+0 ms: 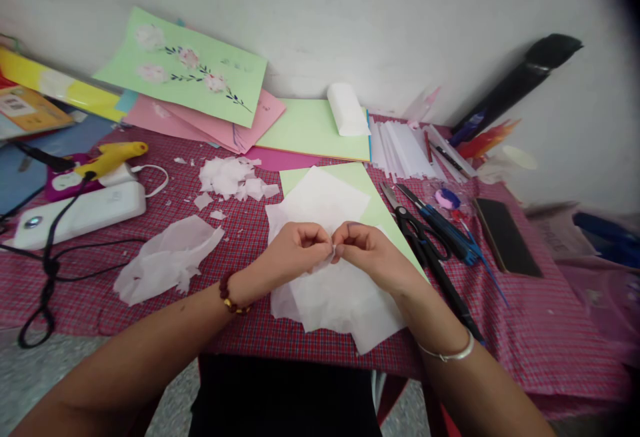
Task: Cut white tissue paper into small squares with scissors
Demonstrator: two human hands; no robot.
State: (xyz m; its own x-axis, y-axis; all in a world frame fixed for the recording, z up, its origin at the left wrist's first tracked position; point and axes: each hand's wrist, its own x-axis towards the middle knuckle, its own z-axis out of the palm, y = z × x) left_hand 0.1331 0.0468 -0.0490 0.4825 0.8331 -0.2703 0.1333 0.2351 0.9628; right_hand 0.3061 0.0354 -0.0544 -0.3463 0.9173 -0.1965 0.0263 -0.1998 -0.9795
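My left hand [306, 246] and my right hand [361, 250] meet fingertip to fingertip, both closed in a pinch. Between them is a tiny bit of white tissue paper [334, 248], mostly hidden by the fingers. Right beneath, several thin white tissue sheets [345, 303] lie spread over a light green card [383, 200]. To the left are a heap of torn tissue pieces [227, 177] and a larger ragged tissue sheet [167, 260]. Black-handled scissors [417, 223] rest beside the green card, near my right hand.
On the left lie a white power strip [85, 213], a yellow glue gun [113, 159] and black cables. Behind stand a green card with paper flowers [195, 67] and a tissue pack [347, 110]. Glue sticks [403, 150], a blue-black cutter [447, 230] and a phone [507, 237] are on the right.
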